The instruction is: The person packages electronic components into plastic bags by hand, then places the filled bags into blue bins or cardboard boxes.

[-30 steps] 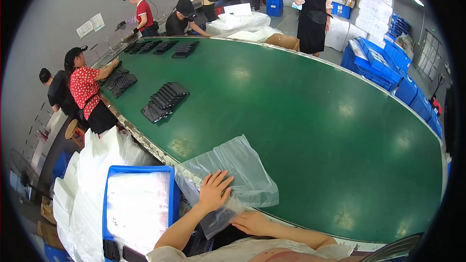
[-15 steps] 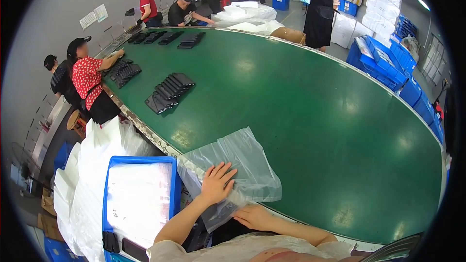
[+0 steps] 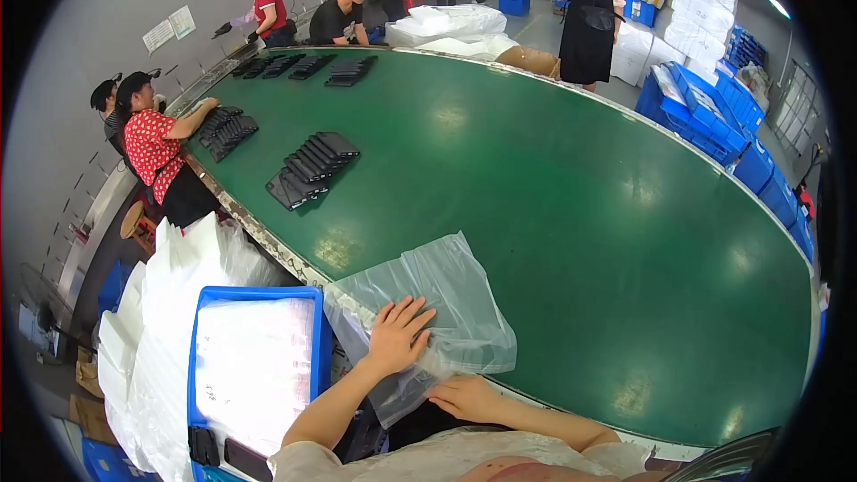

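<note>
A clear plastic bag (image 3: pixel 464 303) lies across the near edge of the green table, its near part hanging over toward my body. My left hand (image 3: pixel 402 336) rests flat on top of it, fingers spread. At the bag's near edge, my right hand (image 3: pixel 468 397) is bent with its fingers together, pinching the plastic. Left of my left arm, a blue tray (image 3: pixel 319 339) holds a stack of flat plastic-wrapped packs (image 3: pixel 254 357).
Rows of black flat devices (image 3: pixel 312 168) lie on the green table (image 3: pixel 571 241). White foam sheets (image 3: pixel 161 321) lean beside the tray. A co-worker in a red patterned shirt (image 3: pixel 147 138) works along the left edge. Blue crates (image 3: pixel 705 125) stand beyond the right edge.
My hands and the bag stay in place. The co-worker in the red patterned shirt has shifted slightly left, and people farther back have changed posture.
</note>
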Demonstrator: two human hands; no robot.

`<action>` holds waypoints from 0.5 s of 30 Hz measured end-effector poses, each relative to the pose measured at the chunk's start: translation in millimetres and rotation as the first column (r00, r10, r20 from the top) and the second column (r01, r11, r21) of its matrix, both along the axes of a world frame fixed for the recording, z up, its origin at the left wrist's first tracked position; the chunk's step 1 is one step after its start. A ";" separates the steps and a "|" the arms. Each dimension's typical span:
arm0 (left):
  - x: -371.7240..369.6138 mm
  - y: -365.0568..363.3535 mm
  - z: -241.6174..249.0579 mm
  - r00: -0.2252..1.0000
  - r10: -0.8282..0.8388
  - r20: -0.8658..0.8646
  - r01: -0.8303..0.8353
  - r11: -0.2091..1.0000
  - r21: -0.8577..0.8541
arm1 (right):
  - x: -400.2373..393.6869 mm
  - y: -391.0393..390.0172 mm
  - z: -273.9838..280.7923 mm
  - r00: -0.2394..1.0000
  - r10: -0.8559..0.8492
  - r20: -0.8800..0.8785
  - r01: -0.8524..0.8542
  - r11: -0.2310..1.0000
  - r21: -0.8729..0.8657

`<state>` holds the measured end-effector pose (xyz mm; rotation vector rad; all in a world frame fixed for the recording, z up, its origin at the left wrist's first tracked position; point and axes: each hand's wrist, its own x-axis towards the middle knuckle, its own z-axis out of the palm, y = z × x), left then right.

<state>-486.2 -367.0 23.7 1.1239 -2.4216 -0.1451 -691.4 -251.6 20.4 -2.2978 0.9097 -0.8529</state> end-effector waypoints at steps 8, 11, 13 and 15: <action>5.4 -3.2 8.2 1.000 0.008 0.008 -0.009 0.999 0.033 | 6.9 -3.9 7.1 1.000 -0.008 0.002 0.008 1.000 0.000; 8.1 -3.8 11.1 0.999 0.009 0.048 -0.012 0.997 0.073 | 7.8 -3.3 11.7 1.000 -0.019 0.015 0.019 1.000 -0.001; 12.8 -4.8 11.9 0.997 0.031 0.064 -0.036 0.996 0.083 | 11.8 -5.3 13.9 1.000 0.002 0.023 -0.002 1.000 -0.004; 13.7 -5.6 10.4 0.994 0.005 0.105 -0.016 0.995 0.096 | 11.9 -4.0 14.2 1.000 -0.009 -0.016 0.009 1.000 -0.029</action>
